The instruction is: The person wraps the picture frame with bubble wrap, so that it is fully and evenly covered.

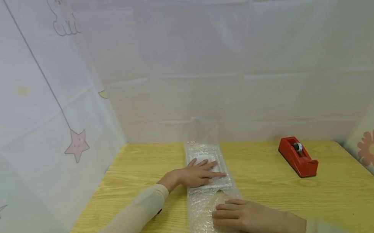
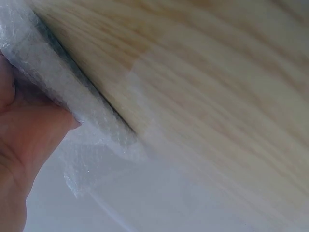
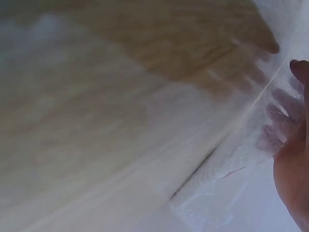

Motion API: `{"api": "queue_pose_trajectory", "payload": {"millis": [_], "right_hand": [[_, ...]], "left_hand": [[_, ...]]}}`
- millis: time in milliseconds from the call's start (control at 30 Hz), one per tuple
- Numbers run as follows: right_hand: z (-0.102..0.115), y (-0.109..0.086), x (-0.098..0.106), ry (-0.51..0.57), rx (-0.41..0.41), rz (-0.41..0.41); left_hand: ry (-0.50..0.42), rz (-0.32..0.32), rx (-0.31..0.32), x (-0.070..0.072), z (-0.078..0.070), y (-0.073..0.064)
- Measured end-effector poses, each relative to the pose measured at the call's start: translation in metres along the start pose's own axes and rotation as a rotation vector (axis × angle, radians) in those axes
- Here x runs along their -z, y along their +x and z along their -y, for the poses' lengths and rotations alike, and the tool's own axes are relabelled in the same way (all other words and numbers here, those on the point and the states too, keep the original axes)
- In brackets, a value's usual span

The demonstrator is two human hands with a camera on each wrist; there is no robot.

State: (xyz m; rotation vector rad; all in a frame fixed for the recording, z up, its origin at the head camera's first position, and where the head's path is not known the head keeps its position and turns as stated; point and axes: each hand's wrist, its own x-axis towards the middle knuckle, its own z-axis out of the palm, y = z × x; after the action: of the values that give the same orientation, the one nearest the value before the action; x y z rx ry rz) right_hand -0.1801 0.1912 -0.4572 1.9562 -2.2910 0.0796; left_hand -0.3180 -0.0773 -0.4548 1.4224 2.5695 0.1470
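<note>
A long strip of clear bubble wrap (image 1: 201,214) runs from the table's front toward the back wall. Under its far part a flat, pale rectangular object (image 1: 220,163) shows through; its kind is obscured by the wrap. My left hand (image 1: 198,174) lies on top of this object with fingers spread. In the left wrist view, the bubble-wrapped edge (image 2: 82,87) is beside the hand, dark along its underside. Nearer the front, my right hand (image 1: 248,219) rests at the right side of the loose wrap, fingers extended over it. The right wrist view shows the wrap (image 3: 212,188) alongside that hand.
A red tape dispenser (image 1: 297,157) with a roll in it stands at the back right of the wooden table (image 1: 258,162). Printed white sheets (image 1: 200,53) hang behind and on both sides. A small dark object (image 1: 159,211) shows beside the left forearm.
</note>
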Motion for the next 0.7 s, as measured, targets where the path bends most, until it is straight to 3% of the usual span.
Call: {"api": "queue_pose_trajectory", "payload": {"millis": [267, 533, 700], "right_hand": [[-0.002, 0.002, 0.004, 0.12, 0.003, -0.003], [-0.006, 0.004, 0.013, 0.368, -0.091, -0.068], [-0.013, 0.007, 0.02, 0.514, -0.162, -0.061]], "left_hand": [[-0.006, 0.003, -0.012, 0.0, 0.0, -0.001], [-0.023, -0.008, -0.021, -0.001, 0.001, -0.004], [-0.012, -0.007, -0.018, -0.001, 0.001, -0.005]]}}
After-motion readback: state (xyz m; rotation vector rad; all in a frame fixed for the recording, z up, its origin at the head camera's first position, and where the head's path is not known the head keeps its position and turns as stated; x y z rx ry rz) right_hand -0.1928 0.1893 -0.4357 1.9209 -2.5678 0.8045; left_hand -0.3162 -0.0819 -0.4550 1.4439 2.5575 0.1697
